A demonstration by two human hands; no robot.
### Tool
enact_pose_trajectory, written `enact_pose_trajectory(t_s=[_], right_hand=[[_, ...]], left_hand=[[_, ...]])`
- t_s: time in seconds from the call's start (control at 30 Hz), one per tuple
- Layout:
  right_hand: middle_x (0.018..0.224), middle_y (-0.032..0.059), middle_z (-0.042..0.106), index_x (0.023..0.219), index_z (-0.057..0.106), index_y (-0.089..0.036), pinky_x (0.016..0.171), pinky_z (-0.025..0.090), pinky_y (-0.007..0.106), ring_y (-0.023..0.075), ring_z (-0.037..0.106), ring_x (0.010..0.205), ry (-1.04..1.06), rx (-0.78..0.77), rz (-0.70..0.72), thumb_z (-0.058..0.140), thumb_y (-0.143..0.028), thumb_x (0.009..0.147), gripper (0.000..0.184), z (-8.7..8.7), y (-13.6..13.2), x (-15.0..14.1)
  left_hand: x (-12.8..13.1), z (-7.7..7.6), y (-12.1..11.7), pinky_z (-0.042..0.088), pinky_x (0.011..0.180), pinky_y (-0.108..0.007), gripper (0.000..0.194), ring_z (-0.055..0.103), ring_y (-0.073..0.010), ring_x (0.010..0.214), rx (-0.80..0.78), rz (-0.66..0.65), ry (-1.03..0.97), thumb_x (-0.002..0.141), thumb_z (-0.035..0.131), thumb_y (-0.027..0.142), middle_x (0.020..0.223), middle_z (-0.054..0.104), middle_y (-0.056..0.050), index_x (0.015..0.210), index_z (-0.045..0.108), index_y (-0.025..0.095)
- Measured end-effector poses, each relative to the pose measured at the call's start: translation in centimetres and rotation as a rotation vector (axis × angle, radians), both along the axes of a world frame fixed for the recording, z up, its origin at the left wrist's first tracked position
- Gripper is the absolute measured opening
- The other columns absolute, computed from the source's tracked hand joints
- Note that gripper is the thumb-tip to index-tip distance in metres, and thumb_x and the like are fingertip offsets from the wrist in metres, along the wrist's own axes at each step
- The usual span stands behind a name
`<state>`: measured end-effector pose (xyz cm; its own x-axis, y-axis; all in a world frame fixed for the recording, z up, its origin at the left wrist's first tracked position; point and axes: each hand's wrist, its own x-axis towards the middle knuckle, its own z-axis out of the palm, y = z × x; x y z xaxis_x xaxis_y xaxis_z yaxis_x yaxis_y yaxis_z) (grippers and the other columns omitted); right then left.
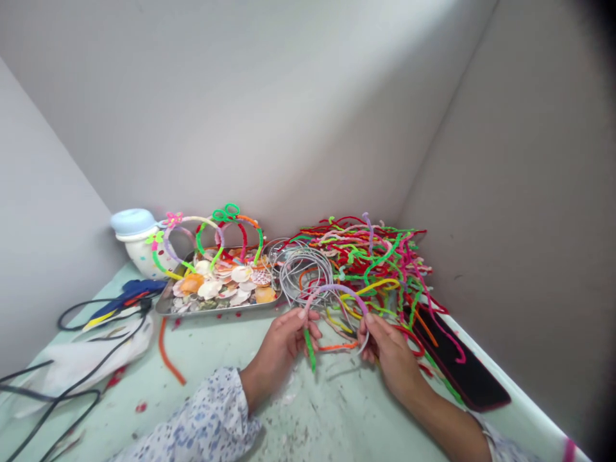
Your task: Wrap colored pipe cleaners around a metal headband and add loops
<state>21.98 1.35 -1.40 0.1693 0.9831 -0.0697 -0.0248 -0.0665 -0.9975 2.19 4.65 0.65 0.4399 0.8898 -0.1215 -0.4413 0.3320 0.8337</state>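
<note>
Both my hands hold up a thin wire headband wrapped in lilac-pink pipe cleaner, its arc standing between them. My left hand pinches one end, where a green pipe cleaner hangs down past the fingers. My right hand grips the other end, and a bare stretch of wire curves out beside its fingers. Just behind the hands lie a bundle of bare wire headbands and a heap of multicoloured pipe cleaners.
A metal tray holds seashells, with finished pipe-cleaner headbands behind it. To the left are a blue glue gun, black cables, a white plastic bag and a lidded jar. A black phone lies right.
</note>
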Motion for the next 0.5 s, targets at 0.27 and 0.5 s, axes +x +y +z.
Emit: enact_pose_trajectory(t_s=[0.27, 0.5], right_hand=[[0.055, -0.0034, 0.047, 0.065, 0.050, -0.020, 0.048, 0.035, 0.025, 0.0128, 0.043, 0.049, -0.172, 0.064, -0.010, 0.046, -0.059, 0.085, 0.044, 0.83, -0.59, -0.60], [0.055, -0.0043, 0.044, 0.067, 0.048, -0.020, 0.047, 0.033, 0.024, 0.0119, 0.040, 0.048, -0.231, 0.046, 0.036, 0.040, -0.058, 0.087, 0.044, 0.53, -0.74, -0.69]], left_hand=[[0.26, 0.38, -0.29, 0.039, 0.053, -0.022, 0.033, 0.053, -0.0104, 0.052, 0.027, 0.026, 0.012, 0.087, 0.052, 0.040, 0.068, 0.063, -0.005, 0.090, 0.066, 0.010], [0.30, -0.12, -0.38, 0.039, 0.052, -0.021, 0.037, 0.053, -0.0106, 0.052, 0.048, 0.033, 0.009, 0.088, 0.050, 0.042, 0.066, 0.062, -0.005, 0.088, 0.067, 0.009]])
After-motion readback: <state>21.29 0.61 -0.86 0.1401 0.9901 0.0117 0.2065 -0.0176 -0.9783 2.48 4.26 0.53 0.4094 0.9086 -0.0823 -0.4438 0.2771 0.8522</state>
